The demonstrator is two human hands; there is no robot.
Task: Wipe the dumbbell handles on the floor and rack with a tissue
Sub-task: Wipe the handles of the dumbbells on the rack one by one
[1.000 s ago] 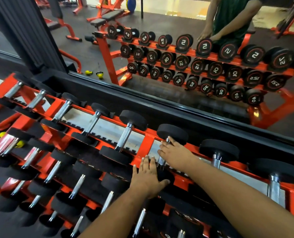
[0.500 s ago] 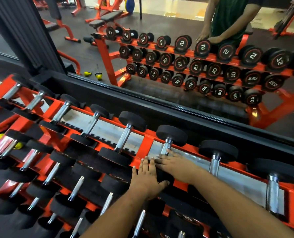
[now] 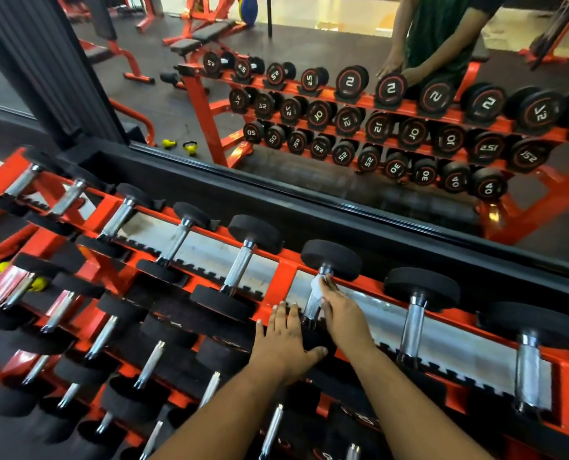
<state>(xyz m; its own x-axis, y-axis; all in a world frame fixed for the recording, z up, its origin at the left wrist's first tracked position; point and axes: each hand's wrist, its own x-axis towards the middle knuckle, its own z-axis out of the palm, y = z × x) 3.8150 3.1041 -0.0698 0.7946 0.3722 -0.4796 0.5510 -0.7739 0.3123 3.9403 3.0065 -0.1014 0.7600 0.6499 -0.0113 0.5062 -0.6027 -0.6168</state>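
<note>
Your right hand (image 3: 343, 313) pinched tissue (image 3: 317, 287) on handle (image 3: 313, 302), axis running away from you; left hand (image 3: 284, 343) flat on near head (image 3: 313, 340), fingers straight

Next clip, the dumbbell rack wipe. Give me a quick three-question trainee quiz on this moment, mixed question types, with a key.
1. True or false: the left hand rests flat on the near black head of a dumbbell.
2. Multiple choice: the white tissue is at
A. the far end of the chrome handle, beside the far head
B. the near end of that handle
C. the orange rack rail
3. Fill in: the tissue is pressed to the handle by the ____ hand.

Key: 1 true; 2 A; 3 right.
</note>
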